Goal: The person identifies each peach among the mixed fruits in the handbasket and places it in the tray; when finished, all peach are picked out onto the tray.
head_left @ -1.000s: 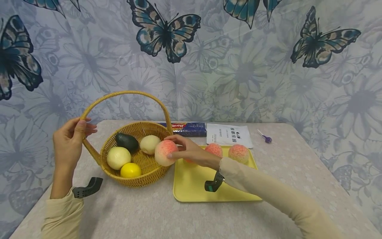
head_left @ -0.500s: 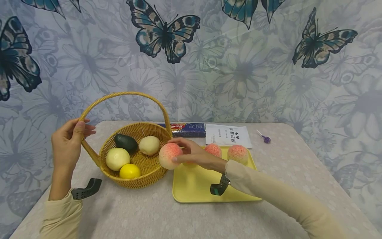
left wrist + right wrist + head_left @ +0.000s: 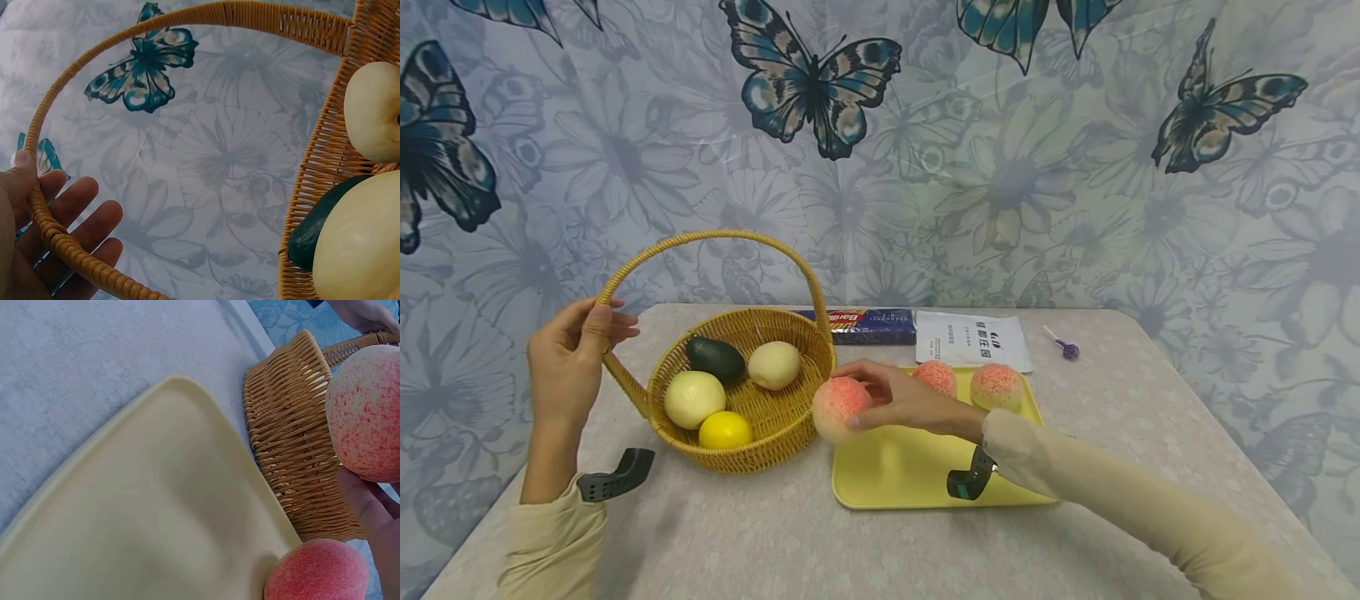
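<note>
Round speckled pink peach [image 3: 840,406] in right hand [image 3: 904,401], beside woven wicker basket [image 3: 790,440].

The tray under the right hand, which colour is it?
Pale yellow tray; head view.

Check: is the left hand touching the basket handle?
Touching. The left wrist view shows the left hand with its thumb and fingers closed round the basket handle, no gap between them.

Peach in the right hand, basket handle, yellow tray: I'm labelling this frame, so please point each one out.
peach [image 3: 837,403], head view, its pink speckled front.
basket handle [image 3: 715,237], head view, top of the arch.
yellow tray [image 3: 895,471], head view, bare floor near the front.
</note>
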The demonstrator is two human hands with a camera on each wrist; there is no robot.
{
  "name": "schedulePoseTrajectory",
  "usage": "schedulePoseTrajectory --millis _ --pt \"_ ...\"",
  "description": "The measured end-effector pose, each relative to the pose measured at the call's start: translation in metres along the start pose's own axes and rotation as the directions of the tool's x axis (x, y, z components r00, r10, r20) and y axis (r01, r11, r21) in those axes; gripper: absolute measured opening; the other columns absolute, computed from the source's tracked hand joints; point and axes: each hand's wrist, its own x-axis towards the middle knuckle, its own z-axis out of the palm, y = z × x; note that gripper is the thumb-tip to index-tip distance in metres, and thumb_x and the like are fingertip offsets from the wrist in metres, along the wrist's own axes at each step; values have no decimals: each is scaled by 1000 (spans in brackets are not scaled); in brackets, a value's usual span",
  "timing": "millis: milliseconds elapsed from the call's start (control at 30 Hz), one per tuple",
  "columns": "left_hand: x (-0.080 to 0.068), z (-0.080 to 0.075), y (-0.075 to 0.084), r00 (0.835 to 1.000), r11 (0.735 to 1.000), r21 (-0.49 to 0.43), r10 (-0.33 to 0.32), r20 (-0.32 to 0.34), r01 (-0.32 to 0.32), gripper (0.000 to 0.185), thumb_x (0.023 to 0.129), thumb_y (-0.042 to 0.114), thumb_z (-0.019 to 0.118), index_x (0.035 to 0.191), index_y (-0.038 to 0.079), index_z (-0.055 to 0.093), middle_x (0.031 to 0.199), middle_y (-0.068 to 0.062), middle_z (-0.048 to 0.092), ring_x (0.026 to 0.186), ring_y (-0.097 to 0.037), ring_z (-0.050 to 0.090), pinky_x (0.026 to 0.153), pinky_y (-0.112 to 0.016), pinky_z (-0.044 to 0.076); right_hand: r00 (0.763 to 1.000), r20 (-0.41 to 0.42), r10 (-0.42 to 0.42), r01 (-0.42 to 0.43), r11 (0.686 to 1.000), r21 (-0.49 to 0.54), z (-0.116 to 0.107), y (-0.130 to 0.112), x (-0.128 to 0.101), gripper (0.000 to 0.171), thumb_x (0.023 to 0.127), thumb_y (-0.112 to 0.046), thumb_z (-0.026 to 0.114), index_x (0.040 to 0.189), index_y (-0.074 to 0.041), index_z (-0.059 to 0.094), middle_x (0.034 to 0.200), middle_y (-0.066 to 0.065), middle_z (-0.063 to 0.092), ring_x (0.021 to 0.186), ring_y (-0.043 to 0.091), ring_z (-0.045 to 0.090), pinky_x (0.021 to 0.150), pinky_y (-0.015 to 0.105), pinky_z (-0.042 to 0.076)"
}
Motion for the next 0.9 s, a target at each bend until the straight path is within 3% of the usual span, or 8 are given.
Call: schedulePoseTrajectory --millis 333,700,900 --pt "1 0 7 1000 1000 12 -11 3 11 29 98 21 53 115 1 66 84 10 68 77 -4 67 74 -9 52 1000 -2 30 -30 998 -57 -3 12 -17 58 85 -17 72 137 -16 48 136 1 48 125 15 48 105 32 43" --pt "0 1 7 1000 1000 11 -6 0 6 29 98 20 53 114 -1 66 84 10 68 79 -5 67 74 -9 52 999 -3 53 -54 997 -50 -2 32 -33 59 83 -15 73 135 -14 47 134 2 52 125 16 50 105 30 43" --pt "-1 2 7 1000 1000 14 6 -1 -6 29 99 21 53 114 1 67 84 11 68 79 -4 67 74 -10 52 998 -17 63 -64 995 -74 -3 42 -38 59 82 -16 74 135 -15 47 141 0 45 126 17 48 106 31 41"
